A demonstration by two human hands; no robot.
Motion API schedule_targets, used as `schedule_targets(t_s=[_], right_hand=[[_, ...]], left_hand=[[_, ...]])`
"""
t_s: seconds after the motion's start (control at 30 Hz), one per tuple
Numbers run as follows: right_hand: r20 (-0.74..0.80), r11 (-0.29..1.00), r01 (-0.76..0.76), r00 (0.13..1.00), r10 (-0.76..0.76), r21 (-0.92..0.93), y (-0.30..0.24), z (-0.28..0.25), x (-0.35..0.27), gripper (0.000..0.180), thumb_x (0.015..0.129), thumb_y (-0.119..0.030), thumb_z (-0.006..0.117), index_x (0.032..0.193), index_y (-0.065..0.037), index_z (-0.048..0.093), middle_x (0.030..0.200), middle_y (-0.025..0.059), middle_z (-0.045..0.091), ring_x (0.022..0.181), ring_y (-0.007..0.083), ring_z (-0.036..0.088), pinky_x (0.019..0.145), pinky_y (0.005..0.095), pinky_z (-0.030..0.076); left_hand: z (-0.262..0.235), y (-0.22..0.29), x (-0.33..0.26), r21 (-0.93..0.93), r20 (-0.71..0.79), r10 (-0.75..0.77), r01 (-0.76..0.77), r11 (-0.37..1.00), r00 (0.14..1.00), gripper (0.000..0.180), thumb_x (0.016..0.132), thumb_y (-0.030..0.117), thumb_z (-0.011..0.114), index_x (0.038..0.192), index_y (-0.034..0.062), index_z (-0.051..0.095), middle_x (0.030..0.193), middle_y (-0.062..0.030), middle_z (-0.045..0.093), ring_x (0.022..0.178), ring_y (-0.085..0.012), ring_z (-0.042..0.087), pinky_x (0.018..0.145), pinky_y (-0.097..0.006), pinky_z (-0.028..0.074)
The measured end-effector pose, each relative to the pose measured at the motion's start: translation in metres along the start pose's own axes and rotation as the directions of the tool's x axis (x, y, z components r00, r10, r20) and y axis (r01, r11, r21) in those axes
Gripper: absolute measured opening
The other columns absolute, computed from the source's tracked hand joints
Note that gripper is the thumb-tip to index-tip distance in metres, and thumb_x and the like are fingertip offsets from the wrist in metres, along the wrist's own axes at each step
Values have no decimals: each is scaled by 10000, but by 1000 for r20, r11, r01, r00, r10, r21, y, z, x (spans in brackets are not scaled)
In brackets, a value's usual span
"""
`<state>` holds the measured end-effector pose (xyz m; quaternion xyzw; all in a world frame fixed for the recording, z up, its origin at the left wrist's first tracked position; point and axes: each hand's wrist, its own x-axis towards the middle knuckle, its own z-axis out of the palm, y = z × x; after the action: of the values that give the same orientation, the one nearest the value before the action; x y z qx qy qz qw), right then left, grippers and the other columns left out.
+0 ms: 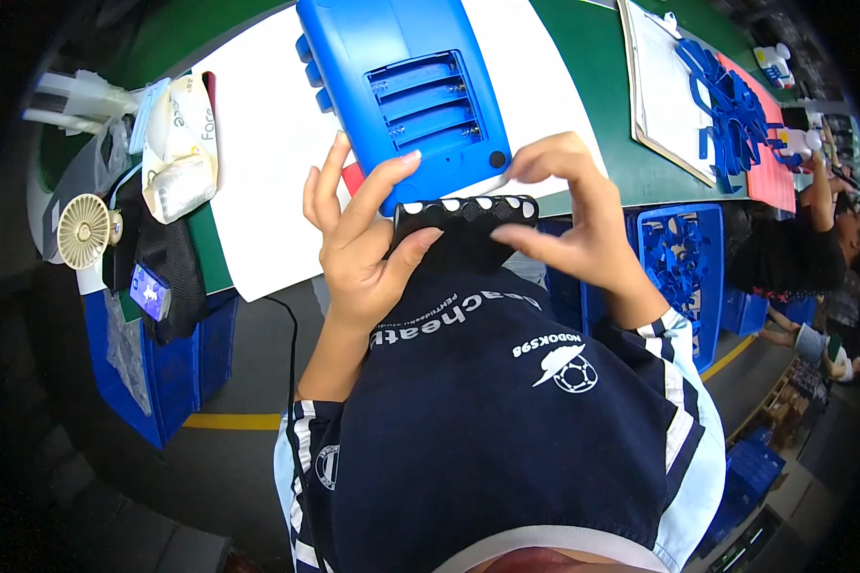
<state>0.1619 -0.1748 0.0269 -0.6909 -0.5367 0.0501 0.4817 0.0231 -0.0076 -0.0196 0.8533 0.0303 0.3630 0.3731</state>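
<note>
You hold 1 black strip with a row of white oval openings along its upper edge, close to your chest and just below the near edge of 1 blue plastic housing. Your left hand pinches the strip's left end: the thumb presses up from beneath, and the fingers stretch upward over the housing's lower left corner. Your right hand curls over the strip's right end, its fingertips bent down onto the top edge and gripping it. The strip touches or overlaps the housing's bottom edge; exactly how they meet is hidden by your fingers.

The housing lies back side up on 1 white sheet over the green table. Its recessed compartment shows 3 ridged slots, with 1 small dark round hole at the lower right corner and several rounded bumps on its left side.

To your left, at the table edge, stand 1 small cream fan, 1 soft white packet and 1 dark mesh pouch. Below them sits 1 blue crate. To your right you have 1 clipboard bearing a pile of blue plastic frames, and 1 blue bin with more blue parts under the table edge. Another person sits at the far right, well apart.

The white sheet left of the housing is bare, giving open room there; the near table edge runs just behind your hands.
</note>
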Motion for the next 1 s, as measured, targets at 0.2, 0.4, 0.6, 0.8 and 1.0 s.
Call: schedule_targets(t_s=[0.2, 0.4, 0.6, 0.8, 1.0], right_hand=[[5, 998, -51, 999, 51, 24, -7, 6, -3, 304, 672, 18, 714, 915, -24, 536, 844, 84, 565, 788, 183, 546, 681, 262, 435], [121, 997, -67, 991, 61, 46, -12, 0, 6, 208, 672, 39, 696, 808, -33, 556, 807, 75, 563, 764, 191, 542, 668, 272, 434], [-23, 999, 52, 998, -51, 18, -4, -23, 37, 176, 672, -35, 716, 763, -42, 566, 828, 57, 581, 795, 179, 566, 714, 283, 441], [-64, 982, -89, 993, 101, 165, 20, -25, 106, 189, 772, -110, 652, 925, -11, 603, 856, 28, 600, 776, 99, 556, 693, 227, 446], [-61, 893, -91, 989, 131, 441, 46, -11, 140, 167, 795, -101, 638, 933, -12, 610, 794, -10, 599, 737, 50, 530, 700, 188, 425]], left_hand=[[1, 0, 2, -4, -24, 13, -14, 1000, 1000, 383, 709, 264, 701, 489, 18, 508, 1156, -63, 599, 1288, -379, 289, 1019, -502, 86], [-2, 3, 3, 3, -4, -23, 23, 1000, 1000, 377, 693, 250, 714, 490, 13, 502, 1151, -53, 601, 1283, -379, 296, 1018, -511, 90], [-2, 3, 0, -31, -1, -45, 45, 998, 999, 393, 703, 263, 702, 486, 8, 497, 1146, -52, 603, 1288, -377, 288, 1015, -509, 85], [-2, 1, -2, 1, -13, -25, 25, 1000, 1000, 406, 699, 274, 701, 479, 12, 481, 1154, -52, 601, 1288, -377, 288, 1012, -519, 86], [-4, 1, -1, 18, 13, -48, 48, 999, 999, 412, 704, 291, 694, 483, 13, 485, 1166, -34, 595, 1291, -373, 282, 1016, -514, 80]])
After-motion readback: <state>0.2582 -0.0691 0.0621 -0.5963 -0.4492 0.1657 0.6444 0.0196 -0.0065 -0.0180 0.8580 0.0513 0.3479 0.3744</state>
